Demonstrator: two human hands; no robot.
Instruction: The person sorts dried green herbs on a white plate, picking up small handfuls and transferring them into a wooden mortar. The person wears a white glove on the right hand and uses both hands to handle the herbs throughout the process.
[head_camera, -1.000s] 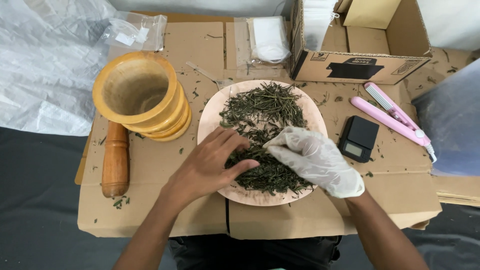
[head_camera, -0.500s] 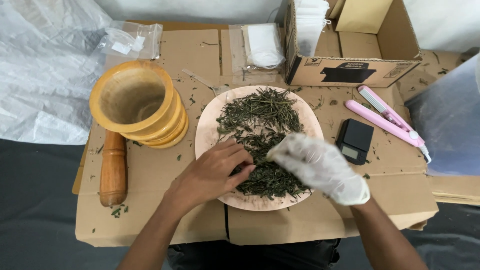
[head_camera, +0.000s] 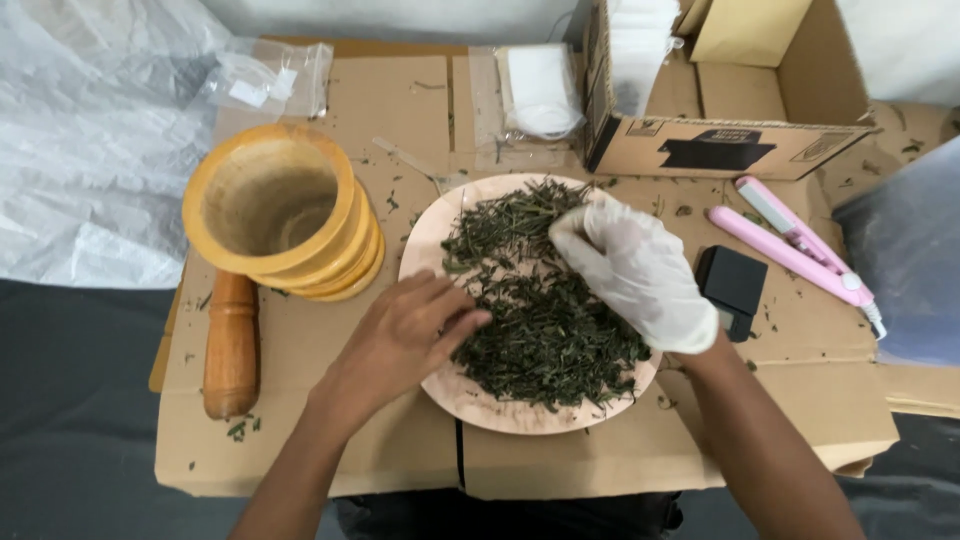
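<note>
A round pink plate (head_camera: 455, 385) holds a heap of dried green herb stems and leaves (head_camera: 545, 330). My bare left hand (head_camera: 405, 335) rests on the plate's left side, fingertips touching the herbs. In a white glove, my right hand (head_camera: 635, 270) sits over the upper right of the heap, its fingers pinching herb pieces near the top. Both forearms reach in from the bottom edge.
A yellow wooden mortar (head_camera: 275, 210) stands left of the plate, a wooden pestle (head_camera: 230, 345) lying below it. A small black scale (head_camera: 730, 290) and a pink flat tool (head_camera: 790, 250) lie to the right. An open cardboard box (head_camera: 720, 100) stands at the back, and clear plastic bags (head_camera: 90, 150) lie to the left.
My gloved right hand has moved up from the heap's middle to its upper right. My left hand has shifted slightly along the left side of the plate.
</note>
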